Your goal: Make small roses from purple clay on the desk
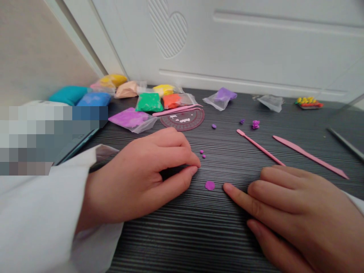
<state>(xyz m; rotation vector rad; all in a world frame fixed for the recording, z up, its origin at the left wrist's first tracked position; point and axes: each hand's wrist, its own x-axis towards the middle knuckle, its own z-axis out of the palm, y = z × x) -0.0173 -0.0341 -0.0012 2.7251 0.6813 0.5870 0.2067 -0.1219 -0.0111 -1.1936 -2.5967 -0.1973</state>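
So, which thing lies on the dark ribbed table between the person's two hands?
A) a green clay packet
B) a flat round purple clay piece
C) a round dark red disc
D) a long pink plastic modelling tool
B. The flat round purple clay piece lies on the dark ribbed table between the left hand and the right hand, touching neither.

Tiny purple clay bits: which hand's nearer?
Left. The left hand lies just beside the tiny purple clay bits, not touching; the right hand is farther off to their right.
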